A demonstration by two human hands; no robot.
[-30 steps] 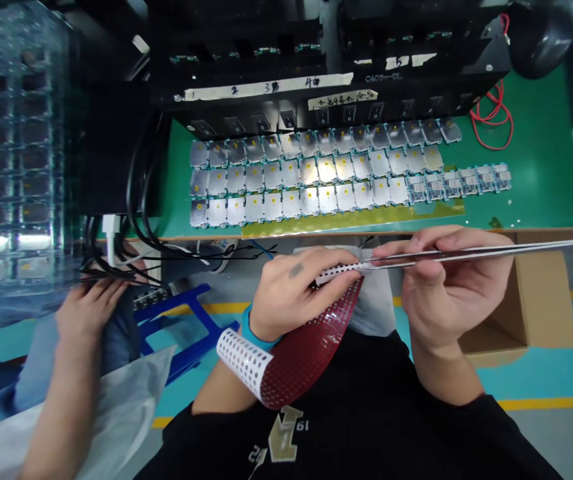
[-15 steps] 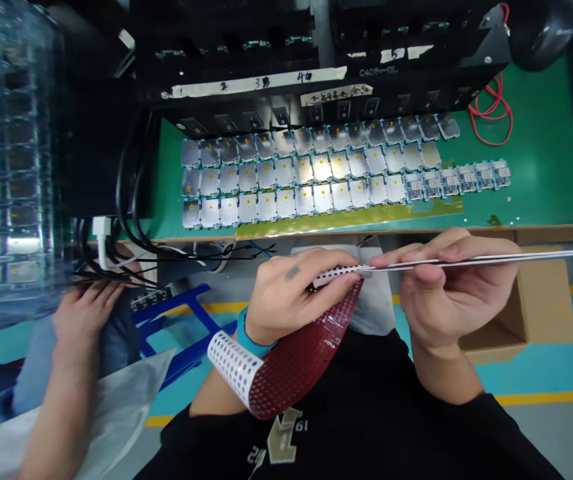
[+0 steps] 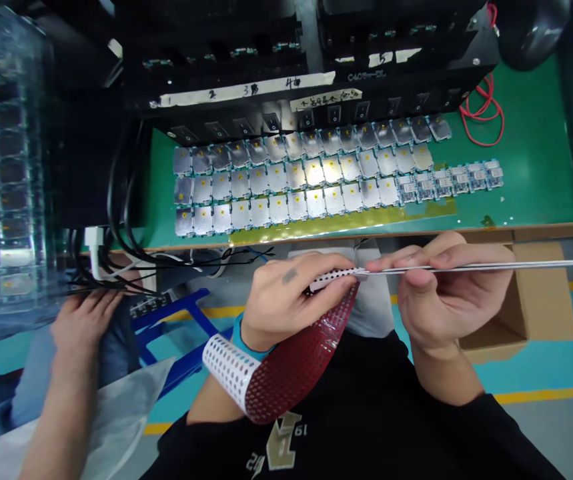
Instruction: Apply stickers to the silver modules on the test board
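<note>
Fingers of left hand (image 3: 286,303) pinch perforated strip (image 3: 286,373) by its end; right hand (image 3: 446,300) fingers clamp flat strips (image 3: 541,265) meeting it. A loose pinch could let the ends slip apart.

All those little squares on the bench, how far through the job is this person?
Most look done: three rows of silver-topped modules with yellow dots lie on the green bench. In hand: the left hand pinches a perforated strip while the right hand holds a long thin strip against its end. Probably left: a few bare blue boards at the middle row's right end.
</note>
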